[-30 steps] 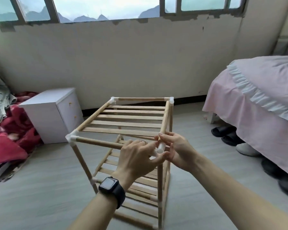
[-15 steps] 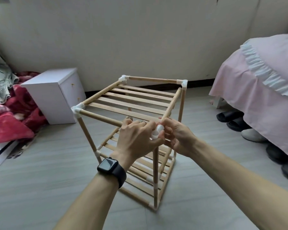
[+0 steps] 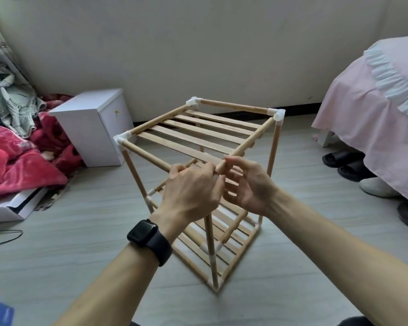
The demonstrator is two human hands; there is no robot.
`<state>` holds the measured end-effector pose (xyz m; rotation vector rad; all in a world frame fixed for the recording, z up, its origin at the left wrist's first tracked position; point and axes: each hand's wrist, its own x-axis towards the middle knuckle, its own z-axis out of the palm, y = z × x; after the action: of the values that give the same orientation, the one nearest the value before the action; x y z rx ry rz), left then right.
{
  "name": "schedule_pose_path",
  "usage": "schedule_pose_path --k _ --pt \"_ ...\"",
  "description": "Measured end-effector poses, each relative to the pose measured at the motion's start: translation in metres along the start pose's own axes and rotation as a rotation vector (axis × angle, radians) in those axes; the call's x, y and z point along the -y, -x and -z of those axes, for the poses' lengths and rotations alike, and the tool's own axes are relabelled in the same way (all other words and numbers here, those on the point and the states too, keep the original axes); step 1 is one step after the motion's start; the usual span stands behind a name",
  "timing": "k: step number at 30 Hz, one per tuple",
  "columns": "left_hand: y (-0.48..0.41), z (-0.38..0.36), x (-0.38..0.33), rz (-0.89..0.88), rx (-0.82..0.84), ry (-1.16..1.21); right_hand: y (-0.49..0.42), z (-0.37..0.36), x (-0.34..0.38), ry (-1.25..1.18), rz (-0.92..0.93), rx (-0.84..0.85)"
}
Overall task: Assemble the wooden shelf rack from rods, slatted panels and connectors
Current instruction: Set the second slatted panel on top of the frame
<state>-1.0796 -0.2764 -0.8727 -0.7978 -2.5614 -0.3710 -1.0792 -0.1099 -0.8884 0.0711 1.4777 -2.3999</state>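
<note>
The wooden shelf rack (image 3: 199, 135) stands on the floor, with slatted panels at the top, middle and bottom and white connectors (image 3: 278, 114) at its corners. At the near top corner, my left hand (image 3: 191, 191), wearing a black watch, curls over the joint and hides the connector there. My right hand (image 3: 247, 184) pinches the near end of the right top rod (image 3: 247, 147) between thumb and fingers. The near upright rod (image 3: 211, 250) runs down from under my left hand.
A white bedside cabinet (image 3: 92, 128) stands left of the rack, beside red and grey bedding (image 3: 17, 161). A bed with a pink cover (image 3: 375, 118) is on the right, with slippers (image 3: 339, 161) under its edge. A white box (image 3: 12, 208) lies at the left.
The view has tilted down and the window is gone from sight. The white connector seen between my fingers earlier is now covered by my left hand; my right fingers moved onto the rod end.
</note>
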Motion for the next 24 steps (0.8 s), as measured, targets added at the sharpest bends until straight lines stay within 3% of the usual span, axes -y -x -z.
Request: schedule_pose_path --k 7,14,24 --pt "0.020 0.016 0.044 -0.205 -0.039 -0.081 -0.008 -0.020 -0.006 0.143 0.013 -0.147" --pt "0.025 0.008 0.046 -0.050 -0.057 0.020 -0.010 -0.034 -0.007 0.077 0.095 -0.232" --pt "0.028 0.014 0.056 -0.107 -0.053 0.084 -0.003 -0.044 -0.018 0.064 0.088 -0.233"
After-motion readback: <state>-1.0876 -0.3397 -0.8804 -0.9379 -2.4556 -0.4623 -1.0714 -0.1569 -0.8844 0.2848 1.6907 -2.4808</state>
